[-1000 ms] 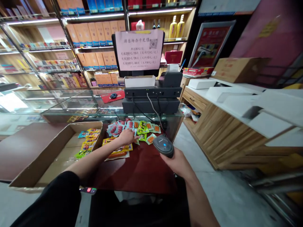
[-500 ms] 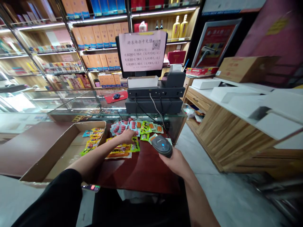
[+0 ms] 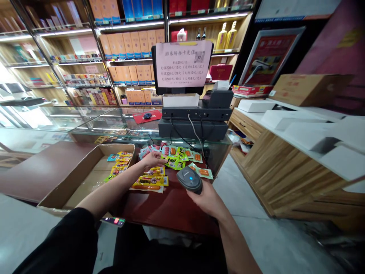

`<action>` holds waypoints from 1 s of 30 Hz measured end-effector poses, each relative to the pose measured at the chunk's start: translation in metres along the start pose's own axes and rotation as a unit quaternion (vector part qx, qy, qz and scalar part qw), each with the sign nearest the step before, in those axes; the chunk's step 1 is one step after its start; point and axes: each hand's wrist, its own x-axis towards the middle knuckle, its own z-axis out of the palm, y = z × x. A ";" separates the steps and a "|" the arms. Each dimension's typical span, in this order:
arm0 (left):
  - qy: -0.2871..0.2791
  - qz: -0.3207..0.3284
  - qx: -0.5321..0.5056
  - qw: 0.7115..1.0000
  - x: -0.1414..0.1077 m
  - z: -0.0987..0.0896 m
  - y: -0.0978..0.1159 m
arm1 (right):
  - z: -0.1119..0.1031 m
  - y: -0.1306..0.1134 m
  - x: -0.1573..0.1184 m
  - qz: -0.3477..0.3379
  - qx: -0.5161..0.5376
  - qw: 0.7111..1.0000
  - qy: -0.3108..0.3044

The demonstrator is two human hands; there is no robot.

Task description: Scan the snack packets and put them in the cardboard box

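Note:
My right hand is wrapped round the handle of a dark grey barcode scanner, with a blue light showing on top. My left hand pinches the left end of a bright green snack packet, which points rightward toward the scanner. Beneath and in front of that hand lie yellow snack packets and a long sausage packet. Clear packets of small orange sausages lie beyond the scanner. Packets with pinkish-red contents sit behind my left hand, partly hidden by it.
A shallow cardboard box with several snack packets stands at left on the dark red table. A phone shows at the near edge. Behind are a glass counter, a cash drawer with cables and a screen bearing a pink sign.
The green packet has swung from hanging below my left hand to lying rightward from it. The scanner has come closer to that hand. The view has shifted slightly left.

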 end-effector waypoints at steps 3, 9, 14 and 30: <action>-0.005 -0.024 -0.053 0.998 -0.006 0.004 0.000 | 0.004 -0.006 0.003 -0.009 -0.018 1.000 -0.005; -0.014 -0.030 -0.069 0.997 -0.014 0.012 0.004 | 0.003 -0.010 0.004 -0.010 -0.021 1.000 -0.013; -0.018 -0.033 -0.075 0.996 -0.017 0.013 0.011 | 0.003 -0.010 0.003 -0.015 -0.028 0.999 -0.004; 0.134 -0.104 -0.019 0.985 -0.163 -0.180 0.002 | 0.062 -0.045 0.041 -0.057 -0.087 0.988 -0.115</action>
